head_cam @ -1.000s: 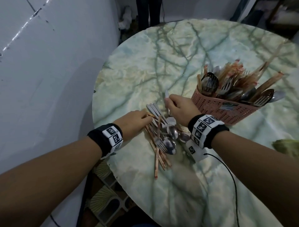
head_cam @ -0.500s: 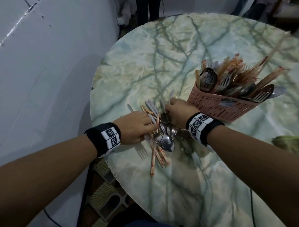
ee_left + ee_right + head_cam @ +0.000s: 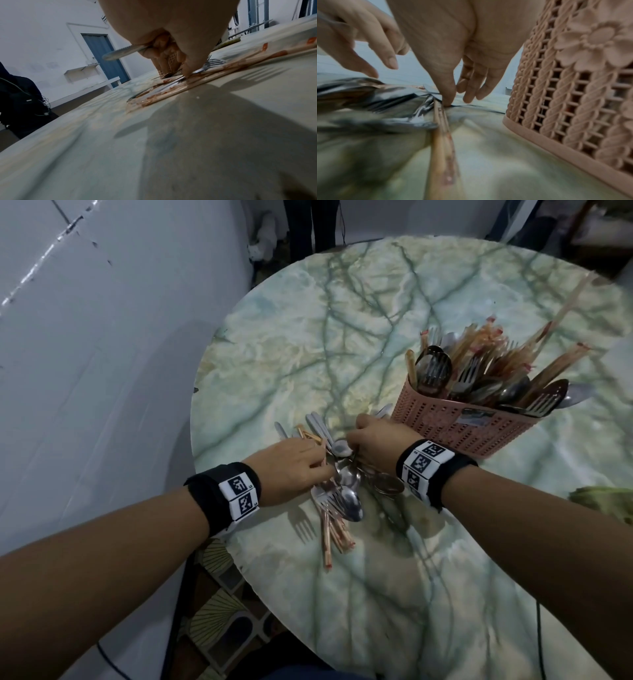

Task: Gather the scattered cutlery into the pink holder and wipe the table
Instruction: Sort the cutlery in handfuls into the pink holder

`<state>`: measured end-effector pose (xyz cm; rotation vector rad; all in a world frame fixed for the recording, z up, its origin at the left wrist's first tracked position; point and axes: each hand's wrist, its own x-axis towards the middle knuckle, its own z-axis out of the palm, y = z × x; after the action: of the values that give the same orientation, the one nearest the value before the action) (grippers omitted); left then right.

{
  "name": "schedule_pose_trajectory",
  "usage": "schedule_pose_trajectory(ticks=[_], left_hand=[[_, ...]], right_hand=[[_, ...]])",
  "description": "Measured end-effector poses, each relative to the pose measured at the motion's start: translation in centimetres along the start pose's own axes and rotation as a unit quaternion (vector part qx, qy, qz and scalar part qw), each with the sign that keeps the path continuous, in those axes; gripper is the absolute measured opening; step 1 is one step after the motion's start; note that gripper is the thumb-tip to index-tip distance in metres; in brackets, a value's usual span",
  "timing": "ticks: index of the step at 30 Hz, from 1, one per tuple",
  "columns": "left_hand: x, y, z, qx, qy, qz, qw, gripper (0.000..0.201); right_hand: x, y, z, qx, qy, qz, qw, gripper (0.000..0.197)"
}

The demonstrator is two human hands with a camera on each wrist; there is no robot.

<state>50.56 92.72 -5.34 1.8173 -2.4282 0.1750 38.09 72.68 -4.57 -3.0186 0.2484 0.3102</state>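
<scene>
down on the round green-veined marble surface (image 3: 394,320), both hands work the same heap of loose cutlery (image 3: 337,491): spoons, forks and reddish-tipped chopsticks lying crossed over one another near the surface's left edge. the left hand (image 3: 287,470) comes in from the left with its fingers curled; the left wrist view shows it gripping a serrated table knife (image 3: 123,52) whose blade sticks out to the left, while its fingertips (image 3: 187,70) press down on the chopsticks and a fork. the right hand (image 3: 380,443) sits just beyond the heap, thumb and forefinger pinched together on the cutlery at the top of the pile, the other fingers (image 3: 474,86) hanging looser. the pink holder (image 3: 455,426) stands just beside the right hand, on its far right side, apart from the heap, already crowded with spoons, forks and chopsticks leaning rightward. a green cloth (image 3: 606,501) lies at the right edge of the surface, well apart from the heap
</scene>
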Motion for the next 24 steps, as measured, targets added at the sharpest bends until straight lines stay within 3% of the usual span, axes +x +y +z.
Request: schedule_pose_trajectory(ticks=[4, 7, 16, 19, 21, 24], left_hand=[[-1.2, 1.3, -0.8, -0.033, 0.015, 0.005, 0.999, 0.026], [-2.3, 2.2, -0.6, -0.032, -0.002, 0.006, 0.999, 0.029], [-2.7, 3.1, -0.5, -0.038, -0.023, -0.035, 0.998, 0.030], [-2.7, 2.4, -0.6, -0.056, -0.030, -0.045, 0.997, 0.012], [-2.5, 1.9, -0.4, -0.051, -0.040, -0.064, 0.996, 0.016], [-1.7, 1.2, 0.2, -0.006, -0.056, -0.099, 0.993, 0.039]], right_hand=[[-0.7, -0.2, -0.4, -0.033, 0.083, -0.081, 0.993, 0.029], [-0.4, -0.6, -1.8, -0.051, 0.121, -0.100, 0.986, 0.038], [-1.4, -1.8, -3.5, -0.079, 0.102, -0.016, 0.991, 0.024], [-2.0, -2.1, -3.8, -0.003, 0.098, 0.015, 0.995, 0.018], [-2.5, -2.2, -3.4, 0.055, 0.096, 0.042, 0.993, 0.018], [-3.3, -2.0, -2.6, 0.074, 0.104, 0.069, 0.989, 0.030]])
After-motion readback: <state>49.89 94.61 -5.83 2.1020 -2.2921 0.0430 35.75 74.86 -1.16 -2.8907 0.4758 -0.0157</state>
